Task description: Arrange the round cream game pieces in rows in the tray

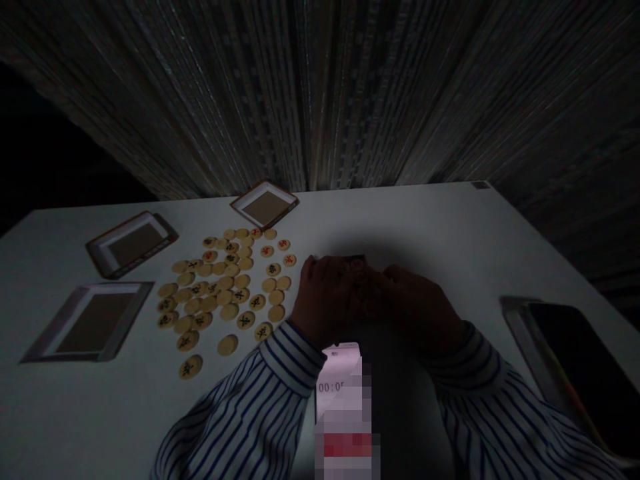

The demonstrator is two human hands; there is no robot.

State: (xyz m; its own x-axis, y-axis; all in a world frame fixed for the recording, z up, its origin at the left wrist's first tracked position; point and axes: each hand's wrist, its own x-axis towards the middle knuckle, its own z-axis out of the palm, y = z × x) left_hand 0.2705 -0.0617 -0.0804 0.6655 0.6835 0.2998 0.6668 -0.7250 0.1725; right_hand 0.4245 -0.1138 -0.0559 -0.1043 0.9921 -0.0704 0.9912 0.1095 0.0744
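In the middle of the white table, my left hand (327, 293) and my right hand (415, 303) come together around a small dark-edged box (356, 257). Round pieces seem to lie in the box, but shadow and my fingers hide most of it. The fingers of both hands are bent against its sides. To the left of my left hand spreads a loose group of round wooden Chinese chess pieces (229, 311). Some show black or red characters, while others are blank side up.
Three shallow open boxes stand beyond the pieces: one at the back (295, 200), one at left (103, 272) and one nearer (117, 347). A lit phone (340, 373) with a timer lies below my hands. At right is a dark tablet-like device (590, 360). A curtain (320, 100) hangs behind the table (425, 227).
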